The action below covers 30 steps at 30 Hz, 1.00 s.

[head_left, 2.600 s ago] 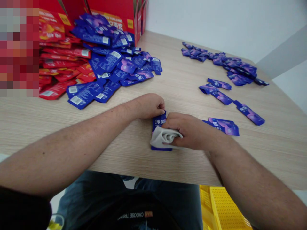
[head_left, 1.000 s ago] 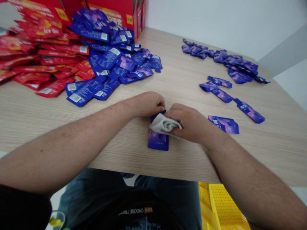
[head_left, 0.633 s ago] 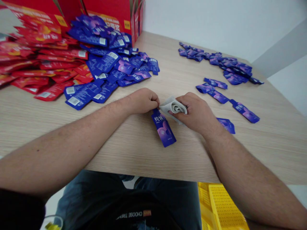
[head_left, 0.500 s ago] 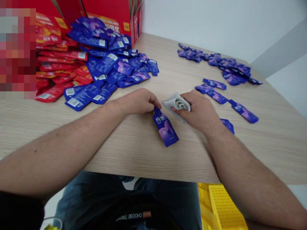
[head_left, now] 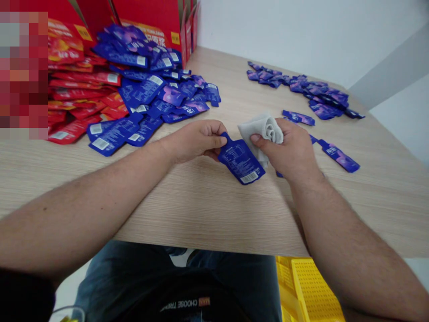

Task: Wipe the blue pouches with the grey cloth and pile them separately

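One table [head_left: 201,210], one blue pouch [head_left: 241,161] in left hand [head_left: 203,141], one cloth [head_left: 254,129] in right hand [head_left: 296,150]

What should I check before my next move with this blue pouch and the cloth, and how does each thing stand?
1. Left hand grips the blue pouch by its narrow neck: ok.
2. Right hand holds the rolled white cloth: ok.
3. Barcode side of the pouch faces the camera: ok.
4. Cloth and pouch apart: cannot tell; they overlap in this view.
5. Printed front of the pouch clean: cannot tell; it is turned away.
6. Blue pile separate from the red pile: not ok; they meet at the edge.
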{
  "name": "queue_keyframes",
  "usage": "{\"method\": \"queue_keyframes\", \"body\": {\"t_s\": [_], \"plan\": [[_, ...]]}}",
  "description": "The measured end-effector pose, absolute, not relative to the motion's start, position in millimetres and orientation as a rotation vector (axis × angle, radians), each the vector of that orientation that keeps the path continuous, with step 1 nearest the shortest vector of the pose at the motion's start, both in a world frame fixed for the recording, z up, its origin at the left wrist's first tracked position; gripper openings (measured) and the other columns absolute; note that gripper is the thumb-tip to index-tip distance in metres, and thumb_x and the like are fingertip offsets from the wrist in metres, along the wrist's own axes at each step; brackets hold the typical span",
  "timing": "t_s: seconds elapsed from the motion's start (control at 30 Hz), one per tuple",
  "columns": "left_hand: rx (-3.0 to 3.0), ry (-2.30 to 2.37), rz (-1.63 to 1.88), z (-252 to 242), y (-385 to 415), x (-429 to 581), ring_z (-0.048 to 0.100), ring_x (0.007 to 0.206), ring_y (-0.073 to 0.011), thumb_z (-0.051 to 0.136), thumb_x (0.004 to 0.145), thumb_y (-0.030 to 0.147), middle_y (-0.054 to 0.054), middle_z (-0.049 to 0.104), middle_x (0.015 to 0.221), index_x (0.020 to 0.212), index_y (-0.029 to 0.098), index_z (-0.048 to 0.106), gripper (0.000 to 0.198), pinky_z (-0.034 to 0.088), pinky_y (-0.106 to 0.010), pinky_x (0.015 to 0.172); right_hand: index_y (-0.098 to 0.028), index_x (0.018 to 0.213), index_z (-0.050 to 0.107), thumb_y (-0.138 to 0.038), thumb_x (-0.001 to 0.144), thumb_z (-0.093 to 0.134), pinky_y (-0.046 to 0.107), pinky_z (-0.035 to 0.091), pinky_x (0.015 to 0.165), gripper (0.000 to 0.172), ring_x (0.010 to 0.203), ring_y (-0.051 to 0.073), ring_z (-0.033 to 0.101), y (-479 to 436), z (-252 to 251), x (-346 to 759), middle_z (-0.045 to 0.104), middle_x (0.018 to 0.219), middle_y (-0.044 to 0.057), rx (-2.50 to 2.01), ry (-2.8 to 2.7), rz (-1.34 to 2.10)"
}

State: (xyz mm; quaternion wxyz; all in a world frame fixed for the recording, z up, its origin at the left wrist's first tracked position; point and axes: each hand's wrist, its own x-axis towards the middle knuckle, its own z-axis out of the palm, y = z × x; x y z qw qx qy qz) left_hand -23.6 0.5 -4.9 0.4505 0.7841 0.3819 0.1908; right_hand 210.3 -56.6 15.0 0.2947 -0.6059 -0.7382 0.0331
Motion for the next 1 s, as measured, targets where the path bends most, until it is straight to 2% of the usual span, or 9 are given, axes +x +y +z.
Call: {"method": "queue_keyframes", "body": {"t_s": [0.13,0.27,0.43,0.53,0.73,0.8,0.93,1.0], "plan": [[1.982,1.077,0.263,-3.4,1.0,-21.3,0.068,0.063,-0.0121,0.057,0.096,0.025,-0.004,0.074,0.078,0.103,0.019,0.072,0.018,0.053,-0.024,0.061,-0.025,0.097,0.066,-0.039,0.089,0.065,0.041,0.051,0.068,0.016,0.083,0.028,0.065,-58.6,17.2,214.7,0.071,0.091,0.006,-1.609,-1.885,0.074],[1.992,1.183,0.185,-3.0,-0.2,-15.8,0.063,0.054,-0.0123,0.060,0.091,0.028,-0.001,0.071,0.067,0.096,0.020,0.076,0.018,0.050,-0.025,0.054,-0.026,0.094,0.068,-0.041,0.087,0.068,0.039,0.050,0.069,0.017,0.081,0.026,0.063,-65.0,20.0,207.7,0.070,0.090,0.006,-1.525,-2.040,0.149],[1.992,1.211,0.179,-4.1,-1.6,-12.1,0.063,0.051,-0.0129,0.056,0.090,0.025,-0.001,0.070,0.065,0.095,0.019,0.078,0.023,0.048,-0.024,0.052,-0.021,0.095,0.071,-0.023,0.079,0.070,0.035,0.047,0.076,0.016,0.087,0.024,0.061,-68.6,5.7,187.8,0.067,0.088,0.007,-1.304,-2.418,0.239],[2.075,1.201,0.156,-6.1,0.7,-11.9,0.065,0.053,-0.0153,0.057,0.089,0.029,-0.002,0.071,0.066,0.095,0.017,0.078,0.025,0.049,-0.026,0.053,-0.020,0.096,0.073,-0.014,0.074,0.071,0.032,0.047,0.076,0.023,0.089,0.022,0.061,-73.1,3.8,181.9,0.065,0.090,0.006,-1.175,-2.549,0.410],[2.077,1.229,0.181,-10.9,4.0,-12.6,0.064,0.050,-0.0142,0.056,0.089,0.032,-0.002,0.069,0.063,0.096,0.018,0.077,0.026,0.048,-0.024,0.053,-0.023,0.099,0.075,-0.010,0.078,0.073,0.026,0.049,0.076,0.024,0.085,0.015,0.064,-87.8,22.0,179.9,0.068,0.094,0.001,-0.878,-2.724,0.997],[2.080,1.207,0.178,-11.3,3.9,-12.7,0.064,0.050,-0.0137,0.057,0.089,0.031,-0.001,0.069,0.064,0.097,0.018,0.077,0.026,0.047,-0.024,0.052,-0.022,0.099,0.074,-0.011,0.078,0.073,0.027,0.049,0.076,0.023,0.086,0.016,0.064,-85.1,20.0,181.0,0.068,0.095,0.002,-0.930,-2.735,0.906],[2.075,1.187,0.143,-8.9,1.8,-11.7,0.063,0.050,-0.0128,0.057,0.088,0.027,0.000,0.069,0.064,0.096,0.018,0.078,0.024,0.045,-0.022,0.050,-0.019,0.099,0.072,-0.019,0.082,0.072,0.033,0.046,0.080,0.017,0.091,0.023,0.061,-68.1,4.0,189.9,0.067,0.091,0.006,-1.256,-2.559,0.345],[2.069,1.203,0.146,-7.4,0.5,-10.9,0.062,0.049,-0.0122,0.057,0.088,0.025,0.000,0.067,0.061,0.096,0.018,0.078,0.024,0.043,-0.021,0.049,-0.017,0.098,0.072,-0.021,0.083,0.072,0.034,0.046,0.080,0.016,0.091,0.025,0.061,-61.5,-2.0,194.5,0.068,0.089,0.007,-1.315,-2.487,0.238]]}}
